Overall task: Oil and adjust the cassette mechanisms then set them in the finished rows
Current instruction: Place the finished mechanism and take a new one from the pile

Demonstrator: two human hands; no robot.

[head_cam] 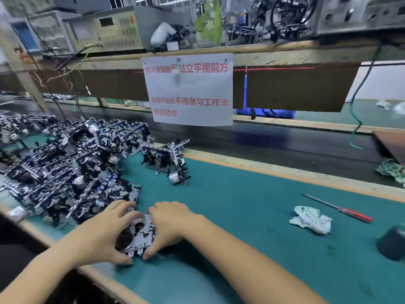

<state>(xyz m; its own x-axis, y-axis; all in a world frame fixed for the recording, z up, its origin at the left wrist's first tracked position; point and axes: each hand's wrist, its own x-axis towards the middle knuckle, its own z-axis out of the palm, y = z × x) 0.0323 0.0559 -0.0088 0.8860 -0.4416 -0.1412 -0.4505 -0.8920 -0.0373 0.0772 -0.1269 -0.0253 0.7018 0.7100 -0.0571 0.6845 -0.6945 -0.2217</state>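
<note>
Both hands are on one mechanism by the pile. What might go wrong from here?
The left hand and right hand hold the cassette mechanism right against the loose pile of mechanisms; lifting it may snag or topple neighbours. The screwdriver and crumpled rag lie far right, so reaching means letting go.

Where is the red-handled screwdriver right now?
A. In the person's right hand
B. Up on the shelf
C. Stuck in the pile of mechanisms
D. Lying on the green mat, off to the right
D: the screwdriver lies on the green mat beside a crumpled rag, while both hands hold a cassette mechanism.
</note>
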